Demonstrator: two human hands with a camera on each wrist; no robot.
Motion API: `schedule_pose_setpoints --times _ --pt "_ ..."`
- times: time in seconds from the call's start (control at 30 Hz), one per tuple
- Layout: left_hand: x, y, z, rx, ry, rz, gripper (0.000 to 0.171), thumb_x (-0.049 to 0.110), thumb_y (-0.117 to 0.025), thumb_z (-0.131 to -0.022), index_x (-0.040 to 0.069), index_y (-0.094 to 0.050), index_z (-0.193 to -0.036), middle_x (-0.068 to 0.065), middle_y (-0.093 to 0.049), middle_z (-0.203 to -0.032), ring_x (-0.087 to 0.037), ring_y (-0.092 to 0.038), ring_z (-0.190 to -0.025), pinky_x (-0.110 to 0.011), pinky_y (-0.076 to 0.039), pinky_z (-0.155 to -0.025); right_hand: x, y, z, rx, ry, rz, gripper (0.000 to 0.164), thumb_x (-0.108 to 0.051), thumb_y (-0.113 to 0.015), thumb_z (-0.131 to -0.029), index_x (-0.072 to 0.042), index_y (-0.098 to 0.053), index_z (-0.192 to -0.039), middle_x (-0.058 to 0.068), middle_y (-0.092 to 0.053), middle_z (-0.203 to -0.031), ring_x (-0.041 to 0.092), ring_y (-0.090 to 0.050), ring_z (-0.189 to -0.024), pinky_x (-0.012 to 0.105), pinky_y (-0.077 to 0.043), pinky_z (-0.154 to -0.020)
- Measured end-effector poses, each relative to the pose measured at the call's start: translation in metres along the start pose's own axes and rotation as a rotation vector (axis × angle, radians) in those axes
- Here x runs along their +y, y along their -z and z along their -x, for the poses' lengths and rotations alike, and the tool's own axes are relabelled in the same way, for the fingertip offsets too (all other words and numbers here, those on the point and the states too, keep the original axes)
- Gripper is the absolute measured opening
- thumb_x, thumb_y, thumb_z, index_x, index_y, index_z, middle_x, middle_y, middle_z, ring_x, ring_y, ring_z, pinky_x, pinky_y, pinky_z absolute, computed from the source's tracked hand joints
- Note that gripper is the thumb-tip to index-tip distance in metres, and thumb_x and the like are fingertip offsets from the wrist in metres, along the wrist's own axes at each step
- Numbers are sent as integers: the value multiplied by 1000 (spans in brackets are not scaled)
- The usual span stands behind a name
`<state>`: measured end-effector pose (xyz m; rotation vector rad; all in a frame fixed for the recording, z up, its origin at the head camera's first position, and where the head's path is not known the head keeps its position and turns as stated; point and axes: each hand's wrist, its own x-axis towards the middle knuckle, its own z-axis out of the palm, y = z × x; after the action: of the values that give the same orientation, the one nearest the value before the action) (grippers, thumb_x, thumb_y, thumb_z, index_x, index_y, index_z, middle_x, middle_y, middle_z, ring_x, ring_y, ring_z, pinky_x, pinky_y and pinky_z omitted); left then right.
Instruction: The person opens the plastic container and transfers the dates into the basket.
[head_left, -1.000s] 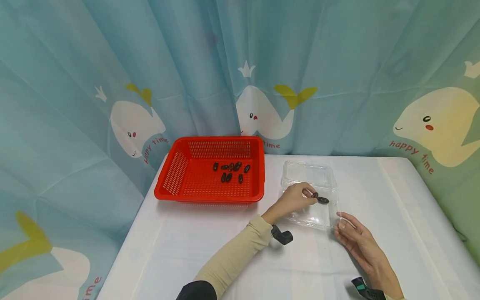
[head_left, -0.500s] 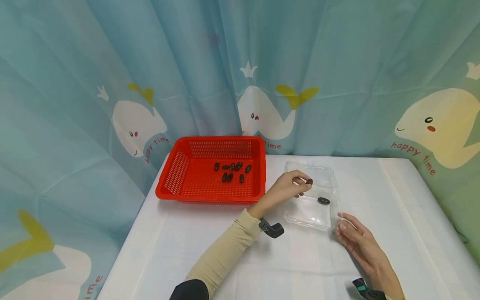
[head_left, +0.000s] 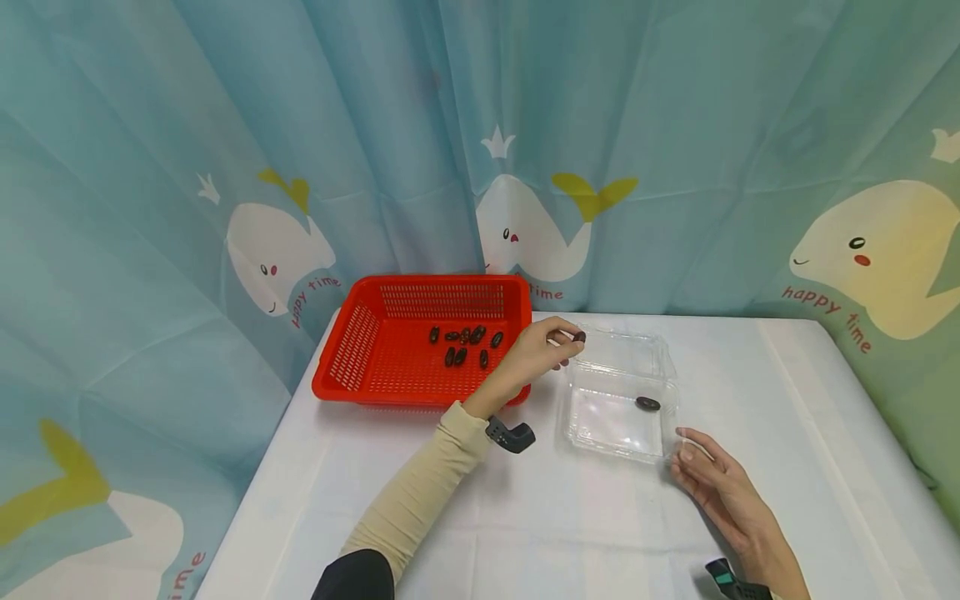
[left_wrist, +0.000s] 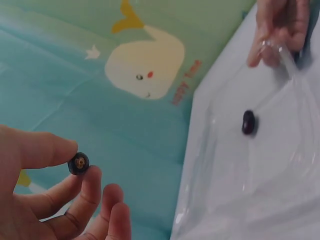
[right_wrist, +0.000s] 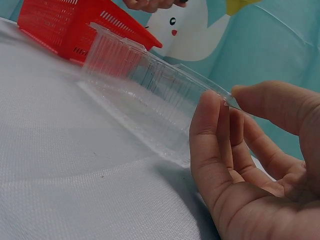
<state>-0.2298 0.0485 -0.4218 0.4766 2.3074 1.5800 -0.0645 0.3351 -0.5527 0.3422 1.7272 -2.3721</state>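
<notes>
My left hand [head_left: 543, 348] pinches a dark date [left_wrist: 79, 163] between thumb and fingers, its stem end facing the left wrist camera. That hand is raised between the red basket and the raised lid [head_left: 626, 352] of a clear plastic clamshell box [head_left: 607, 425]. One other date [head_left: 647, 404] lies inside the box, near its back right. At the box's front right corner, my right hand [head_left: 723, 487] pinches the rim between thumb and fingers, as the right wrist view shows.
A red slotted basket [head_left: 397, 367] stands at the back left of the white-covered table [head_left: 562, 533], with several dates [head_left: 461, 357] on its floor. Behind the table hangs a blue curtain [head_left: 420, 150] with whale prints.
My left hand has lifted the date out of the box and moved left and back towards the basket. The right hand has stayed at the box corner.
</notes>
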Motion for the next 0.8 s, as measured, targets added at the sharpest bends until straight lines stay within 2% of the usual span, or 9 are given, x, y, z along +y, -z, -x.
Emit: schedule_pose_setpoints --times 0.27,0.37,0.47,0.57,0.63,0.8 --pt "-10 38 2 24 35 28 31 21 -69 -100 9 -68 -129 -16 -72 -113 -18 -66 -82 -26 -60 -79 0 1 -1 9 -6 2 31 -12 -56 -108 -35 -57 -127 -12 -69 -105 3 -69 -96 19 -59 -92" --pt "-16 53 1 40 74 40 34 20 -69 -100 8 -67 -131 -16 -72 -114 -19 -67 -86 -34 -62 -88 0 1 -1 24 -5 1 31 -11 -57 -108 -35 -57 -127 -12 -70 -105 3 -69 -96 19 -59 -92" --pt "-23 67 -1 57 120 42 34 19 -68 -101 6 -66 -132 -16 -73 -117 -26 -68 -92 -46 -60 -98 0 2 -1 40 -13 -2 31 -11 -57 -108 -35 -57 -127 -11 -70 -105 4 -69 -96 19 -59 -91" --pt "-29 80 -4 70 166 53 34 17 -67 -100 5 -65 -132 -20 -72 -121 -33 -69 -97 -53 -57 -101 0 1 -1 48 -26 2 30 -13 -57 -108 -35 -57 -127 -12 -70 -104 3 -68 -96 19 -59 -92" --pt "-34 88 -5 78 187 60 35 17 -66 -101 4 -64 -133 -22 -70 -122 -34 -68 -97 -54 -57 -102 0 1 -1 48 -32 6 29 -14 -57 -108 -36 -56 -127 -12 -69 -104 3 -68 -96 19 -59 -92" --pt "-44 112 -6 115 237 91 37 16 -65 -101 2 -62 -135 -19 -70 -116 -23 -66 -87 -51 -58 -100 -2 0 -1 33 -37 15 29 -15 -58 -108 -36 -55 -127 -13 -68 -104 2 -67 -96 19 -59 -92"
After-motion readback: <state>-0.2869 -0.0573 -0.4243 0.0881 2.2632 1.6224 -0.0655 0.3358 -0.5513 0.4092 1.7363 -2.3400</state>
